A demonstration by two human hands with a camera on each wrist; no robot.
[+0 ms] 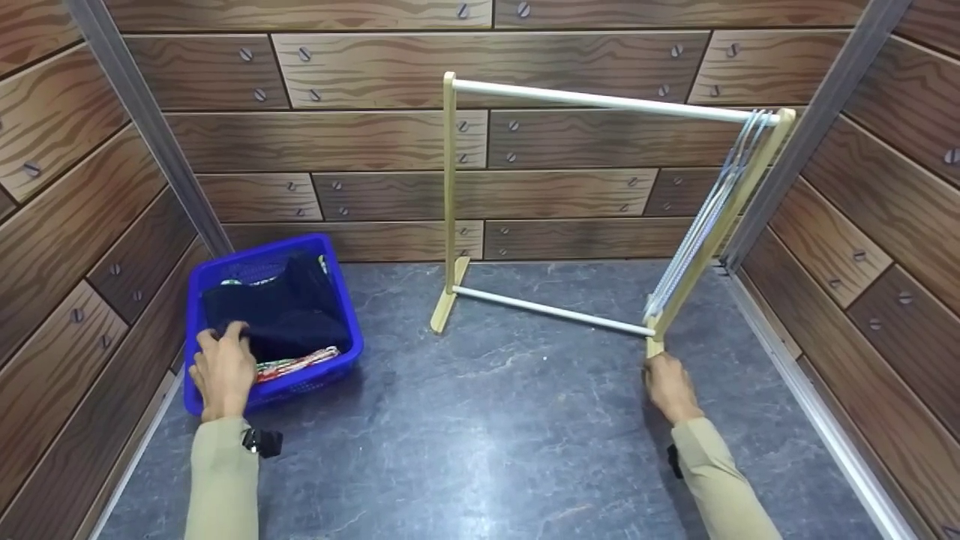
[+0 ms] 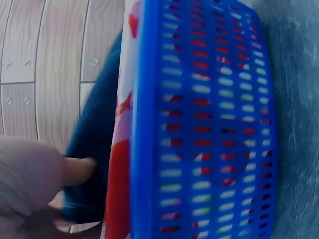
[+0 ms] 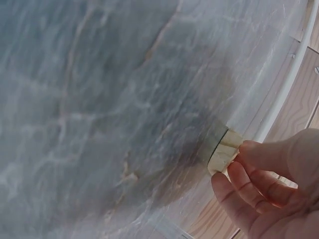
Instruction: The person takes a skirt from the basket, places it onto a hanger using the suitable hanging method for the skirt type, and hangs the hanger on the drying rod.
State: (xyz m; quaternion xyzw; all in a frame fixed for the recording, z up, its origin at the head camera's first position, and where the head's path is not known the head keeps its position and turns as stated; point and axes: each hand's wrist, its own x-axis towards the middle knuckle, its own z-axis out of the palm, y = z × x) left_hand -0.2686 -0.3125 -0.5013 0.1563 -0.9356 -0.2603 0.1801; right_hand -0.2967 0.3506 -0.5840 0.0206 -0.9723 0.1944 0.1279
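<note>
With the right hand [image 1: 673, 386] pinching the rack's [image 1: 450, 180] near right foot [image 1: 655, 347], the loosely bent left hand [image 1: 225, 371], its hold unclear, should take a full fold of the dark cloth [image 1: 281, 307] in the basket [image 1: 311, 375] at left

smooth plastic basket [image 1: 319, 370], matt cloth [image 1: 289, 307]

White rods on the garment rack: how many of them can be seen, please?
2. The upper white rod joins the tops of the two wooden posts; the lower white rod joins them near their bottom ends. No further rod seems hidden.
</note>
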